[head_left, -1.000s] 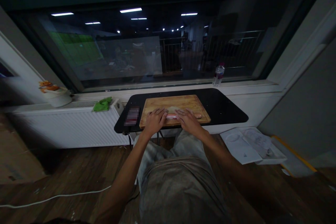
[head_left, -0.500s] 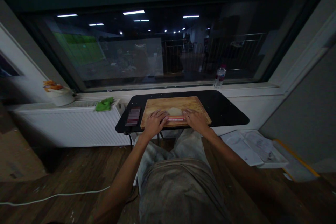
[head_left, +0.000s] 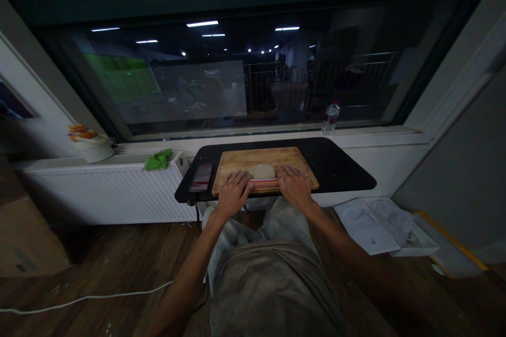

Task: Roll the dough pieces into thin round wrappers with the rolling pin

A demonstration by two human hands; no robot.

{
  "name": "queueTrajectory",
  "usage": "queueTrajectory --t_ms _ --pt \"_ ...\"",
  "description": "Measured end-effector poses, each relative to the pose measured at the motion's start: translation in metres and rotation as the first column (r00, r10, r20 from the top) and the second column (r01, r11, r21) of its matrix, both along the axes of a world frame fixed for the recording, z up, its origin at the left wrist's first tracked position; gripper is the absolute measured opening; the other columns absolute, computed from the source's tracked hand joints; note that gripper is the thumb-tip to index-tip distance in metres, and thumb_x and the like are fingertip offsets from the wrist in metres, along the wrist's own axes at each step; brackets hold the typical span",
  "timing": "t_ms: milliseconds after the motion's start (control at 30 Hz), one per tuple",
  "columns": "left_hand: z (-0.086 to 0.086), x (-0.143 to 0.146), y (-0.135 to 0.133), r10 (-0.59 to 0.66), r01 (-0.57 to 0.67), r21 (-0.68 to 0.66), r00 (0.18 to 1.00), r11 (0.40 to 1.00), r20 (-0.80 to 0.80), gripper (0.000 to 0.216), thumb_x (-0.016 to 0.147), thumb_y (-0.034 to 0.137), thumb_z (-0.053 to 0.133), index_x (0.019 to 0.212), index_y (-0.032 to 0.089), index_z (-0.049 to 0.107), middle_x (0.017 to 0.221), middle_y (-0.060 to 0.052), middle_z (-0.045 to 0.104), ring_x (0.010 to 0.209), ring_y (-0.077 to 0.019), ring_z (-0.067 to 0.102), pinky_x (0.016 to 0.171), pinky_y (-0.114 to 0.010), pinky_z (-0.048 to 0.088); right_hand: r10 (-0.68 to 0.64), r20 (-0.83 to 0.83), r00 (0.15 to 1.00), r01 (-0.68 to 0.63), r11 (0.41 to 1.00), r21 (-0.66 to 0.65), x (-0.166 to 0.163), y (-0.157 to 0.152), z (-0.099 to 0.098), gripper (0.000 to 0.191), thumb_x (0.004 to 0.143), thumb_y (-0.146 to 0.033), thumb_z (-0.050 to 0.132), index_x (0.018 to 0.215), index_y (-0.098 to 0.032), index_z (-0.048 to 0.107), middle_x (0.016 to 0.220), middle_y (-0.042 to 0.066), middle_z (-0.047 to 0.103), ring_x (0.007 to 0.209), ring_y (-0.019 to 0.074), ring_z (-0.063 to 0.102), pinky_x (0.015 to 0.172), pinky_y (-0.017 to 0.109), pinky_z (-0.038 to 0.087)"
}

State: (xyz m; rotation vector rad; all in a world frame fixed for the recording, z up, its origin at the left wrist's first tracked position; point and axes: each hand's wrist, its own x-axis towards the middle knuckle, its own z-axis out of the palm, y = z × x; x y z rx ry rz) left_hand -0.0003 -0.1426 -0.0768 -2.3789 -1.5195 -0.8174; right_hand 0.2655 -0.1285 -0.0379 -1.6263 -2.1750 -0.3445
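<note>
A wooden cutting board lies on a small black table. On the board sits a pale, flattened lump of dough. Just in front of the dough, a rolling pin with a reddish middle lies across the board's near edge. My left hand rests flat on the pin's left end, fingers stretched out. My right hand lies flat on the right end in the same way.
A blurred small object lies on the table left of the board. A water bottle stands on the window sill. A green cloth and a white bowl sit on the radiator. Papers and a white cable lie on the floor.
Both hands and the rolling pin have come back toward me across the board. The pin has rolled off the dough, which now shows uncovered behind it.
</note>
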Motion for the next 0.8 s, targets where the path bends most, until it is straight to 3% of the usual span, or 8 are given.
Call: queueTrajectory --t_ms 167,400,567,800 --pt "0.004 0.002 0.01 0.032 -0.032 -0.014 0.999 0.999 -0.006 0.047 0.121 0.041 0.037 0.147 0.024 0.072 0.162 -0.01 0.068 0.157 -0.0288 0.057 0.135 -0.053 0.041 0.031 0.004 0.999 -0.031 0.998 -0.055 0.0 0.01 0.004 0.053 0.119 -0.032 0.033 0.15 -0.012 0.072 0.153 0.016 0.073 0.142 0.0282 0.066 0.125 0.039 0.044" --pt "0.02 0.009 0.04 0.129 -0.133 -0.098 0.99 0.986 -0.051 0.05 0.122 0.039 0.033 0.149 0.02 0.071 0.159 -0.012 0.069 0.162 -0.0321 0.05 0.133 -0.053 0.042 0.025 0.062 0.998 -0.018 0.994 -0.111 -0.007 0.039 0.025 0.055 0.12 -0.034 0.031 0.148 -0.011 0.073 0.153 0.017 0.073 0.147 0.0305 0.062 0.128 0.04 0.039" --pt "0.035 0.013 0.051 0.22 -0.233 -0.159 0.971 0.959 -0.097 0.052 0.122 0.04 0.031 0.15 0.02 0.069 0.153 -0.015 0.073 0.156 -0.033 0.056 0.125 -0.053 0.049 0.057 0.071 0.996 -0.042 0.978 -0.205 -0.008 0.065 0.036 0.051 0.119 -0.033 0.036 0.15 -0.014 0.073 0.155 0.017 0.072 0.145 0.0295 0.064 0.13 0.042 0.035" --pt "0.042 0.01 0.07 0.24 -0.252 -0.16 0.967 0.955 -0.086 0.055 0.12 0.041 0.029 0.15 0.015 0.068 0.147 -0.02 0.075 0.141 -0.0359 0.067 0.119 -0.054 0.052 0.063 0.031 0.998 -0.055 0.977 -0.207 -0.01 0.088 0.043 0.058 0.119 -0.04 0.033 0.148 -0.014 0.076 0.153 0.017 0.074 0.142 0.0303 0.068 0.124 0.04 0.043"
